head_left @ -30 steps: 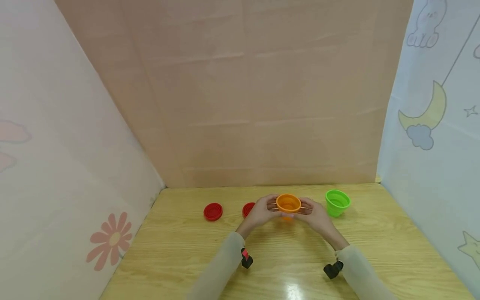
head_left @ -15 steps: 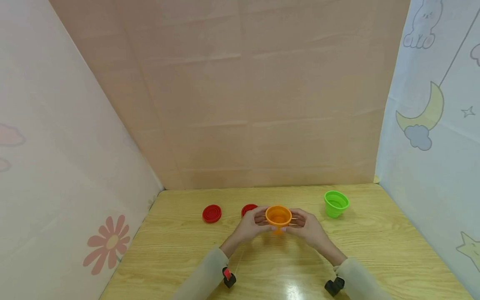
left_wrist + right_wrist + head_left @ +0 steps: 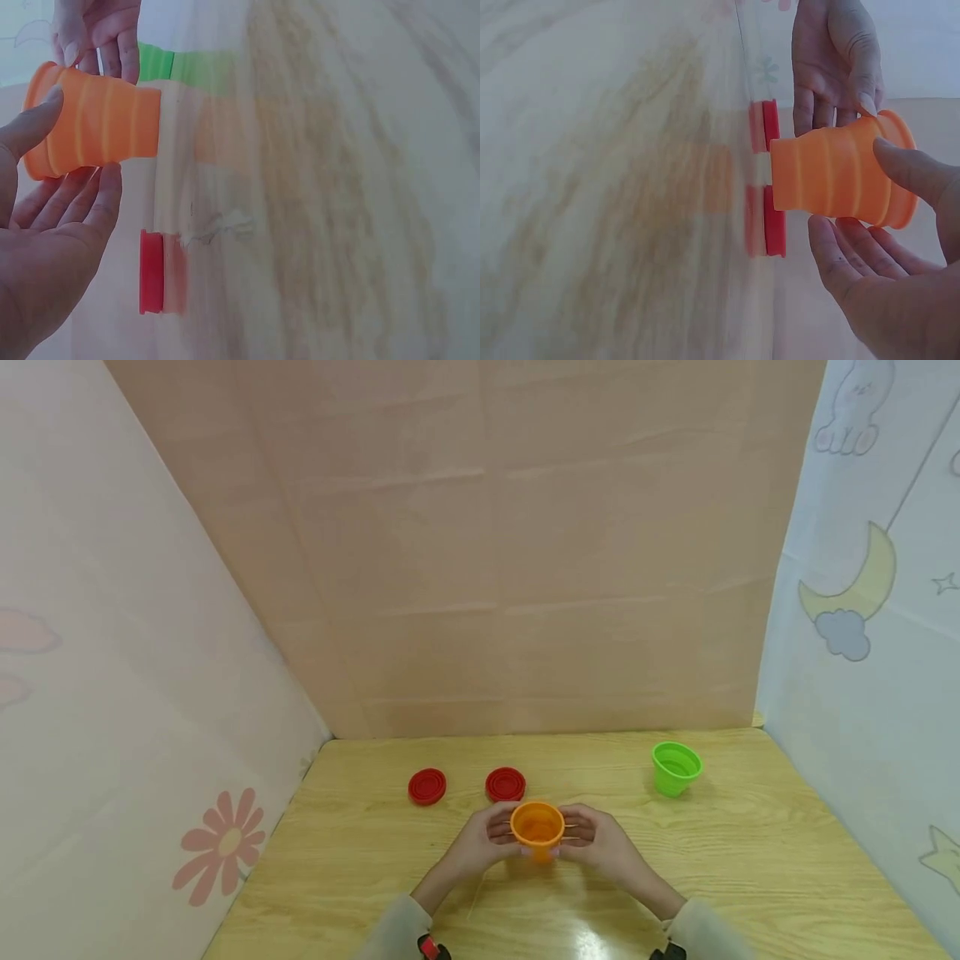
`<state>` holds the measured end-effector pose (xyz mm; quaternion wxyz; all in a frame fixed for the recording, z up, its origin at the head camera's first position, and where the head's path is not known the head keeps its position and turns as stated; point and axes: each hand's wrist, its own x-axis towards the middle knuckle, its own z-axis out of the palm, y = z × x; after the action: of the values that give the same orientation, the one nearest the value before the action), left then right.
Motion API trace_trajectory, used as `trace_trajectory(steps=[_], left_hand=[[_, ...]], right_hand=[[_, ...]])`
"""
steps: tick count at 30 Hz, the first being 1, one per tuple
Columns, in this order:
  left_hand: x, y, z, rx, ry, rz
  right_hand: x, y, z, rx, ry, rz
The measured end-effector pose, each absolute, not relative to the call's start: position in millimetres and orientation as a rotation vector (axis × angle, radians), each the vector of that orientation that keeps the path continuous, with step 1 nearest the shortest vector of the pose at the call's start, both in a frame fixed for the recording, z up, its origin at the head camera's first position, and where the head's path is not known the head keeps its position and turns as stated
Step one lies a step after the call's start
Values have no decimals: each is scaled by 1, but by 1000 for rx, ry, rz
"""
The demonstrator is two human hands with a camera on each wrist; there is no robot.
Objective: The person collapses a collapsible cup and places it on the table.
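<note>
An orange collapsible cup (image 3: 537, 825), extended to full height with ribbed sides, stands upright between both hands in the head view. My left hand (image 3: 477, 845) holds its left side, the thumb in front and the fingers behind. From the right, my right hand (image 3: 606, 847) grips it in the same way. In the left wrist view a small gap separates the cup (image 3: 97, 124) from its reflection, so its base looks slightly above the table. Behind the hands lie two flat red collapsed cups, one at the left (image 3: 427, 786) and one nearer the middle (image 3: 506, 785).
A green collapsible cup (image 3: 677, 768), extended, stands at the back right of the wooden table (image 3: 360, 860). A beige back panel (image 3: 480, 610) rises behind the table. White printed side panels (image 3: 150, 652) flank it on both sides.
Both hands have brought the orange cup toward the person and a little to the left. The middle red cup, partly covered before, now shows almost whole.
</note>
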<state>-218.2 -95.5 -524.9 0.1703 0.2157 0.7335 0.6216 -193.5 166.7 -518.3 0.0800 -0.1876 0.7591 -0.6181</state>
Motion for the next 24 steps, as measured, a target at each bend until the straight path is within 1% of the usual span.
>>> trace_trajectory(steps=[9,19,24], left_hand=[[-223,-99,-520,592,2121,1738],[-223,-95,-516,412,2177,1714],[-221,-93,-514,324,2086,1761]], right_hand=[[-194,161,-520,-524,2281,-1865],[-193,161,-514,-376,2236,-1905],[-193,161,-513,-335,2146,-1961]])
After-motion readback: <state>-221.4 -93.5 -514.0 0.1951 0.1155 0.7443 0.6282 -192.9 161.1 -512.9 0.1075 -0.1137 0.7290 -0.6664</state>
